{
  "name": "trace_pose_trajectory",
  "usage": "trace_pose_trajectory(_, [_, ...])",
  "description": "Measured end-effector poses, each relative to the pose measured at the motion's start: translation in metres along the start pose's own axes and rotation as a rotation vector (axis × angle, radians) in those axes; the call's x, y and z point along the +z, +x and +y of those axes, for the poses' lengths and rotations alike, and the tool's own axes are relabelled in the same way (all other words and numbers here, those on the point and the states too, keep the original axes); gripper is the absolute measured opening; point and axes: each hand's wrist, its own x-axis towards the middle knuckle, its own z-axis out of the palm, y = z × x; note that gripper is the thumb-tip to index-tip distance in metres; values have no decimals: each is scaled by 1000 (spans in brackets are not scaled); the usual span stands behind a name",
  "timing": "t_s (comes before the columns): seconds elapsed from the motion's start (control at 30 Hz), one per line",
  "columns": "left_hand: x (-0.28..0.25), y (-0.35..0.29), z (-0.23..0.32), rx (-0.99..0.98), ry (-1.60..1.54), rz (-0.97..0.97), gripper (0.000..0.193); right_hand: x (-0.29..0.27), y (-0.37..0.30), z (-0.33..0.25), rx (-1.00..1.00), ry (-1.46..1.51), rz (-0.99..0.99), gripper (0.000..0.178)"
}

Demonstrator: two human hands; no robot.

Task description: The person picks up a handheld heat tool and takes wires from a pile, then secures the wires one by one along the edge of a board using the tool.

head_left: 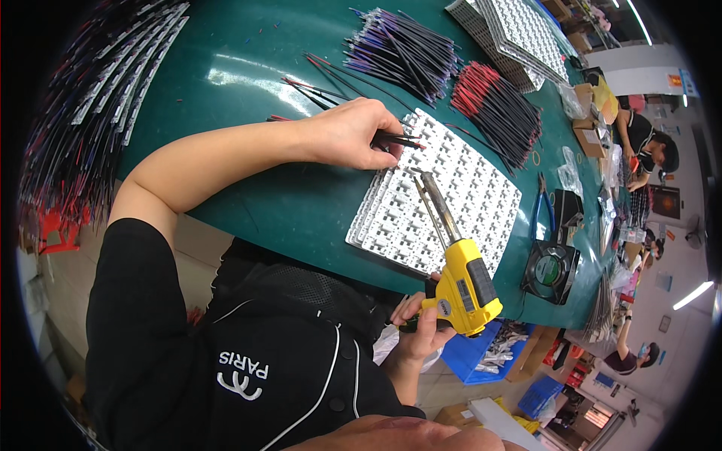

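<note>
Wires [397, 139], thin and red and black, sit pinched in the closed grip of the left hand [350, 134], their ends over the upper corner of a white panel [451, 214] of small squares lying on the green table [248, 68]. The right hand [421, 327] is closed around a yellow soldering gun [462, 282], its long metal tip over the panel.

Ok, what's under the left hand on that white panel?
The left hand presses thin red-and-black wires onto the white gridded circuit panel, which lies on the green table. The wire ends beneath the fingers are covered, so their contact points cannot be seen.
</note>
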Motion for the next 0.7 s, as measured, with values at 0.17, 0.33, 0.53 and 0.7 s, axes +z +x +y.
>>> trace_pose_trajectory(0.17, [1, 0, 0, -11, 19, 27, 19, 0, 0, 0, 3, -3, -16, 39])
trace_pose_trajectory(0.33, [2, 0, -3, -2, 23, 55, 19, 1, -3, 6, 2, 22, 12, 33])
trace_pose_trajectory(0.53, [1, -1, 0, -22, 42, 58, 20, 2, -2, 8, 16, 9, 7, 32])
trace_pose_trajectory(0.7, [3, 0, -1, -21, 25, 65, 20, 1, -2, 8, 30, -21, 2, 31])
